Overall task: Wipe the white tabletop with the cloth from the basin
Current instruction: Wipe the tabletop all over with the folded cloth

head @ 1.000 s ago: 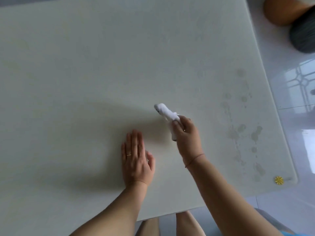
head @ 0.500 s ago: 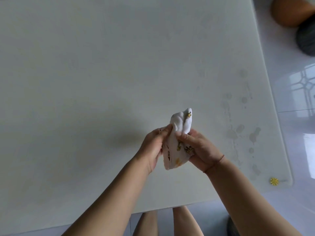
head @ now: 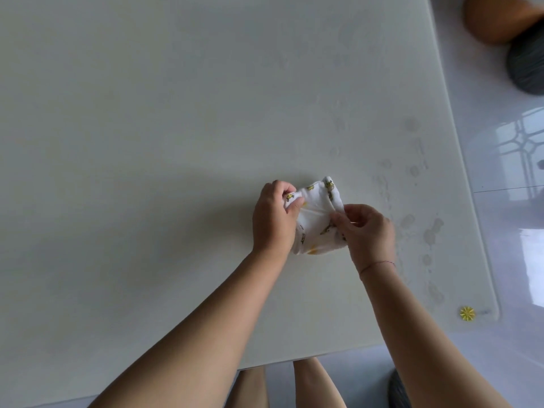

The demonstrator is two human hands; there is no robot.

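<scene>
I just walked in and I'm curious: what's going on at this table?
A person holds a white cloth with small yellow prints stretched between both hands over the white table. The left hand grips one end and the right hand pinches the other. Near the table's right edge lie damp spots, apparently not yet wiped.

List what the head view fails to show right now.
Head view only:
- Basin: nowhere in frame.
- Cloth: its side edges are hidden inside the left hand and right hand; print too small to identify.
- Orange object and dark ribbed object: cut off by the top and right edges.
- Yellow mark at the tabletop corner: too small to identify.
</scene>
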